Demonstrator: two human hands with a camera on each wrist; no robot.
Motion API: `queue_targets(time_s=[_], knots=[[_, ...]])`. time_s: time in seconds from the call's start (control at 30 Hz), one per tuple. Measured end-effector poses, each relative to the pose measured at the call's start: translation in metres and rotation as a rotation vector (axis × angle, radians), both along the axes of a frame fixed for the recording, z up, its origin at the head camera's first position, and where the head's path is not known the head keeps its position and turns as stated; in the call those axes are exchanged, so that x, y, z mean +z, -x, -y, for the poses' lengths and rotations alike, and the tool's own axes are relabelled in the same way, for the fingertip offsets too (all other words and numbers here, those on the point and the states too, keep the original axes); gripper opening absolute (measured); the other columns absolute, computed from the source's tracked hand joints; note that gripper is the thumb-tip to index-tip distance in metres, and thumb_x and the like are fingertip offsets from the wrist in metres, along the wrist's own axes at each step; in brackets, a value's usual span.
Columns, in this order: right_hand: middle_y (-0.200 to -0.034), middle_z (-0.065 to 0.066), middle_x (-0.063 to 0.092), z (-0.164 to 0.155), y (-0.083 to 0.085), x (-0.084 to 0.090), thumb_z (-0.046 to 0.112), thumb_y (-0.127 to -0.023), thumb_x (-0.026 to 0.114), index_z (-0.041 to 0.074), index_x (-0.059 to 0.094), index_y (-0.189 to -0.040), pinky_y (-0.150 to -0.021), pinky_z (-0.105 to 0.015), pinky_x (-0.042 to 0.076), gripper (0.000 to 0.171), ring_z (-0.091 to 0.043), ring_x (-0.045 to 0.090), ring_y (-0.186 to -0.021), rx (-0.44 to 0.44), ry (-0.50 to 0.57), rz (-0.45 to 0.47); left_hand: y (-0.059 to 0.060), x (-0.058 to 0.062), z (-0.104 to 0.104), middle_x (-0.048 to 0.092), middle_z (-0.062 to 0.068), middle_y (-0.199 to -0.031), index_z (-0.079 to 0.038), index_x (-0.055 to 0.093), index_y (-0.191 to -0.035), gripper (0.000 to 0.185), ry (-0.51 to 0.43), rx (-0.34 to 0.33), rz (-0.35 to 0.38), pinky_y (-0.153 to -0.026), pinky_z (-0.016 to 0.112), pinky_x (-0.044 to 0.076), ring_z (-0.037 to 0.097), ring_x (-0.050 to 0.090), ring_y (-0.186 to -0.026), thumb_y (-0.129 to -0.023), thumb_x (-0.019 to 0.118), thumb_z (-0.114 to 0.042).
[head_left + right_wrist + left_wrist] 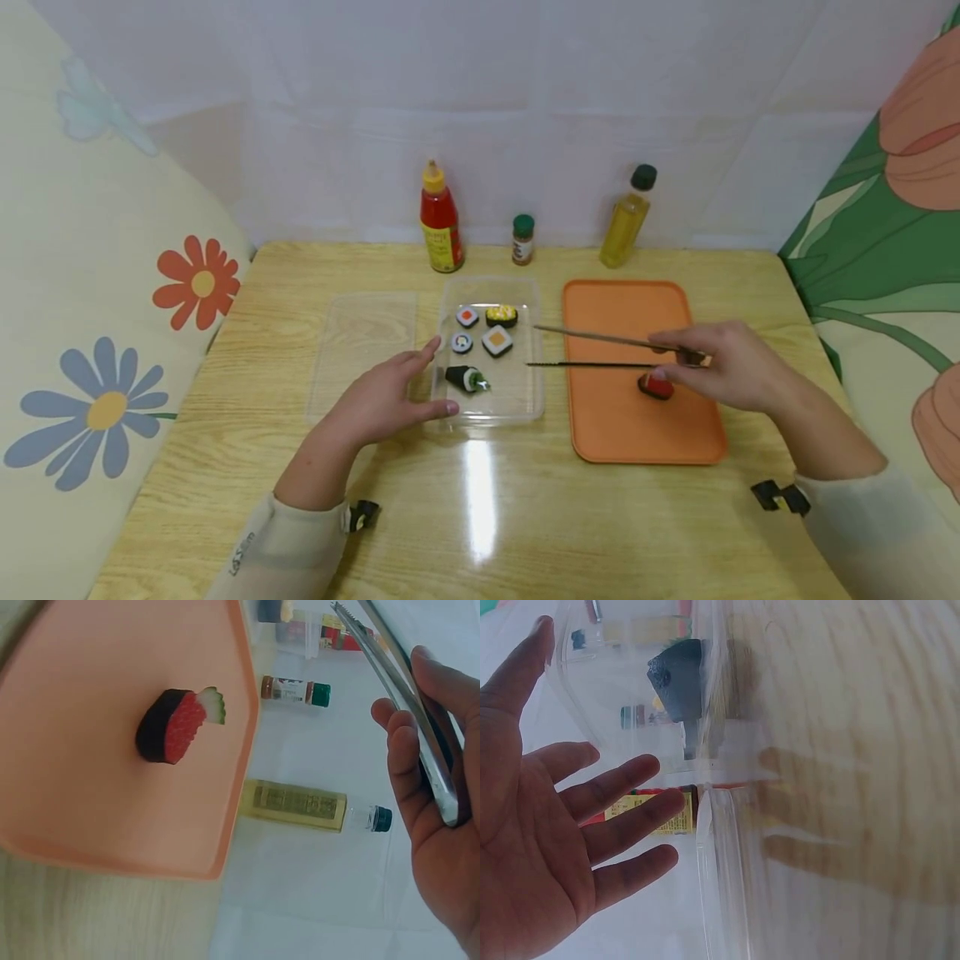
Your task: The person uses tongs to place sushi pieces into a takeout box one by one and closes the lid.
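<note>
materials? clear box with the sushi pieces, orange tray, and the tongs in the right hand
Clear rectangular box: looks like thin transparent plastic, glossy; the wood grain shows through its walls.
Flat orange tray: probably moulded plastic, matte, with a rounded raised rim.
Long thin tongs, held by the right hand: likely metal; grey, reflective sheen in the right wrist view, though coated plastic can't be excluded.

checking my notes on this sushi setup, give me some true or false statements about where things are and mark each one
1. The right hand holds tongs. True.
2. A red-topped sushi piece lies on the orange tray. True.
3. The tongs grip a sushi piece. False: their tips are apart and hold nothing.
4. The clear container holds five sushi pieces. True.
5. The left hand holds the red sauce bottle. False: it is open beside the container; the bottle stands at the back of the table.
</note>
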State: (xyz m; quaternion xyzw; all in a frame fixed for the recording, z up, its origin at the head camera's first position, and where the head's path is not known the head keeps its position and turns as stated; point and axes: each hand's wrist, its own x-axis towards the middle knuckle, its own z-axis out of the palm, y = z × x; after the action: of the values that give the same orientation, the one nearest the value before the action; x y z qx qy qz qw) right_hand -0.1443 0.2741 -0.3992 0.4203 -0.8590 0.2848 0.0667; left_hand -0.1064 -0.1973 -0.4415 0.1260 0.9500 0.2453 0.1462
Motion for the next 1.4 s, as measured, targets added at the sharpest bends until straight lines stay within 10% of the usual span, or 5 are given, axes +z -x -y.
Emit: queue_targets(time_s=[1.4], knots=[[-0.076,0.019,0.062,-0.062,-0.055,-0.041,-0.005,-0.066,0.092,0.009,0.081,-0.112,-0.055,-0.015,0.04,0.049,0.003,0.05,-0.064,-0.262,0.069,-0.046,0.0,-0.001,0.001,0.045,0.019,-0.158,-0.021,0.022,-0.167,0.113,-0.023,-0.002,0.03,-0.116,0.06,0.036,0.041,0.043,-0.144,-0.082,0.07,-0.077]])
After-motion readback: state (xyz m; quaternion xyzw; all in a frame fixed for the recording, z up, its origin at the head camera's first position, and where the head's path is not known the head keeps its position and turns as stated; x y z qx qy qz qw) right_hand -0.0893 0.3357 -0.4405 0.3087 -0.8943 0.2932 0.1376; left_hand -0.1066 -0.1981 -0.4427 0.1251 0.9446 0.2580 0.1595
